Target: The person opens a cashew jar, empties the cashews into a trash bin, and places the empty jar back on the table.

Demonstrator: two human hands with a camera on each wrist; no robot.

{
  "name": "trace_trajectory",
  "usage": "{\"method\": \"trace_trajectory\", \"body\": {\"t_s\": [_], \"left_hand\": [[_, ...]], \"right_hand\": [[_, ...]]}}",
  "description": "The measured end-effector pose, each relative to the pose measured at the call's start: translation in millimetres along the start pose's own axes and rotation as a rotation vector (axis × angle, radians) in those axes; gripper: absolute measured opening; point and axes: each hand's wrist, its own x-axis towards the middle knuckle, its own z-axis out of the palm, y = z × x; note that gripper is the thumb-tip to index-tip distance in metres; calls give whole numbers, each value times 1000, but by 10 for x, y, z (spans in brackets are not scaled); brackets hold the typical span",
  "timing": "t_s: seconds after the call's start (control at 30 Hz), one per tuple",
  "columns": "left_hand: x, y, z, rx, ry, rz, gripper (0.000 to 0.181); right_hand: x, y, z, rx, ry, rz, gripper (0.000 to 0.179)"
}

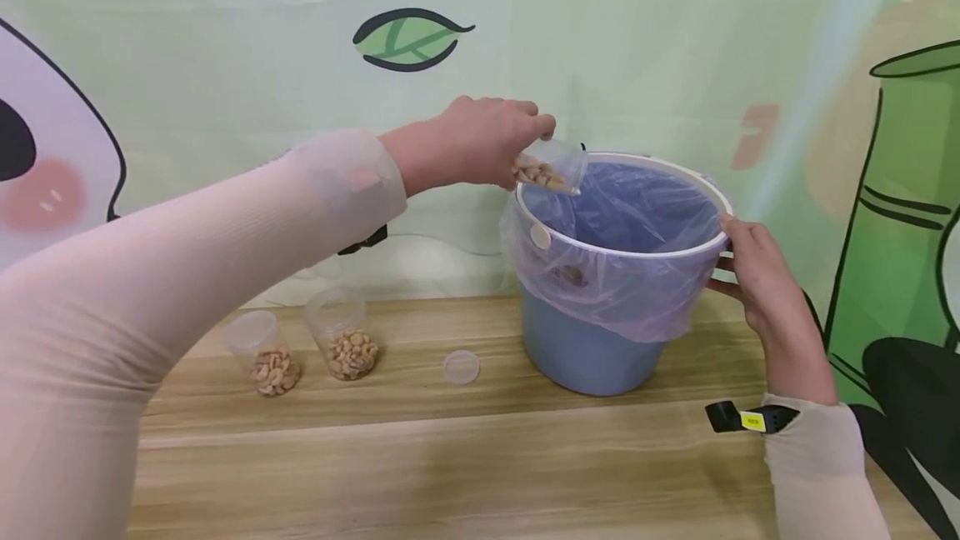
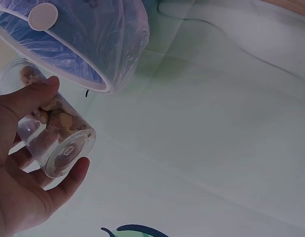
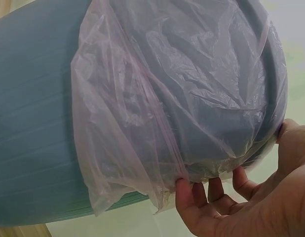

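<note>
A clear plastic jar (image 1: 551,163) with tan nuts in it lies tipped nearly sideways over the left rim of a blue trash can (image 1: 592,348). My left hand (image 1: 483,140) grips the jar from behind, its mouth end toward the can; thumb and fingers wrap the jar (image 2: 68,133) in the left wrist view. A thin pinkish plastic bag (image 1: 637,294) lines the can and folds down over the white rim. My right hand (image 1: 765,277) holds the can's right rim, thumb at the top edge. In the right wrist view its fingertips (image 3: 184,190) press the bag's outside.
Two clear jars of nuts stand on the wooden table at left, one capped (image 1: 262,357) and one beside it (image 1: 345,340). A round clear lid (image 1: 461,367) lies between them and the can. Behind hangs a printed green backdrop (image 1: 300,48).
</note>
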Motion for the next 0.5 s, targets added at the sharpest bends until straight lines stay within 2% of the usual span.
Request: {"method": "trace_trajectory", "body": {"t_s": [0.2,0.5], "left_hand": [[7,-9,2,7,-4,4,65],[21,7,-1,17,-7,16,64]], "right_hand": [[-16,8,-13,45,10,1,40],[-12,-10,-25,53,30,2,41]]}}
